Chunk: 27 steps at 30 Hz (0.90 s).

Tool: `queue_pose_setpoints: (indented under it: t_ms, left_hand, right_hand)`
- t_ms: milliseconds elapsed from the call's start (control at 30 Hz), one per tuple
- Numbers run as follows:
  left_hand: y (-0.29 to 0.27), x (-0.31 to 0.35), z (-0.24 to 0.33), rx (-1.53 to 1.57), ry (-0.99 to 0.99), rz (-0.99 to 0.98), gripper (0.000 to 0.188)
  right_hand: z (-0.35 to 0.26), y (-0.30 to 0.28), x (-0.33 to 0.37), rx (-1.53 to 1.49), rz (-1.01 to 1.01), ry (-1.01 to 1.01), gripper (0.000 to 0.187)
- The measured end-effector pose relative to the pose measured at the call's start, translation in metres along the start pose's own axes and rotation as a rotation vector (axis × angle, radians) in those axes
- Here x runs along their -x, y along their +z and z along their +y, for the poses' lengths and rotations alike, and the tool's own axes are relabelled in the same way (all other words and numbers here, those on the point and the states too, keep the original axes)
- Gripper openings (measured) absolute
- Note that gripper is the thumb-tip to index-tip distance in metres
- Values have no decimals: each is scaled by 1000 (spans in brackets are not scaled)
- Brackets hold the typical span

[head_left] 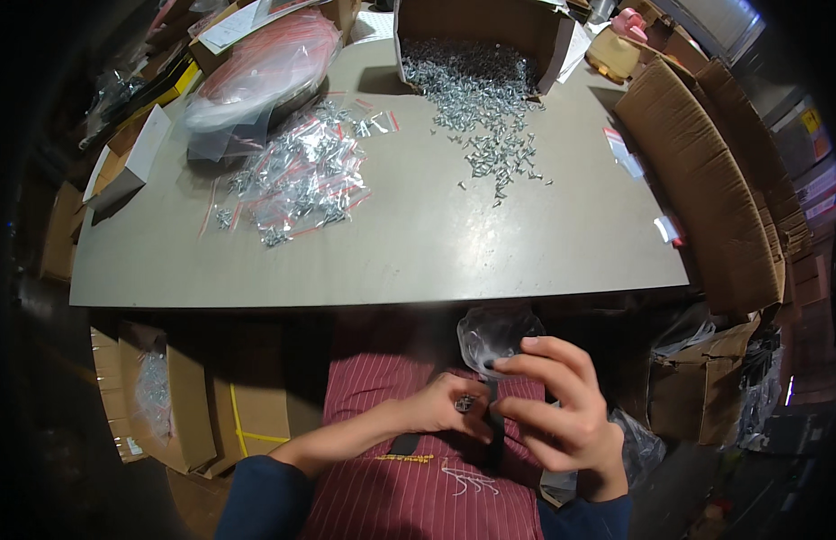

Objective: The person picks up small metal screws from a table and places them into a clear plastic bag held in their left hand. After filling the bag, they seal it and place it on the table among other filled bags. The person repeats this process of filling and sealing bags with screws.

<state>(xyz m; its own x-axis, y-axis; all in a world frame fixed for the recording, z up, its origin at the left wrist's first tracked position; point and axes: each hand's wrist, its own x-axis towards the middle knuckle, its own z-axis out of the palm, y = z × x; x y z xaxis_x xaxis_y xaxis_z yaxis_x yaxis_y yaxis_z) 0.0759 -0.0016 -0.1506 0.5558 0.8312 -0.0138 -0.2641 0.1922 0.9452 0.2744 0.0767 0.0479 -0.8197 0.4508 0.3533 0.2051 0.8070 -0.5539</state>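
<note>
Cupping what look like small screws (464, 403) in the left hand (436, 403), with fingers curled loosely inward, low over a pinstriped maroon apron (373, 499). Holding the right hand (566, 423) just beside, with fingers bent and spread well apart, right by a clear plastic bag (483, 333) (cannot tell whether touching it). Ahead on the gray table (400, 261), a spill of loose screws (499, 148) from a cardboard box (476, 27); to the left, a heap of screw-filled zip bags (301, 171) with red seals.
</note>
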Motion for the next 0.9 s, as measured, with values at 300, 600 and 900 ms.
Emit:
queue_pose_setpoints:
  t_ms: [300,600,900]
  left_hand:
    - [20,19,84,-286,317,39,61]
    - [32,18,144,-773,605,599,21]
    - [23,10,167,-878,700,585,13]
  right_hand:
    - [-16,23,-5,-78,-10,-87,29]
    - [-16,21,-3,7,248,3,27]
    - [-13,22,-15,-124,195,49,20]
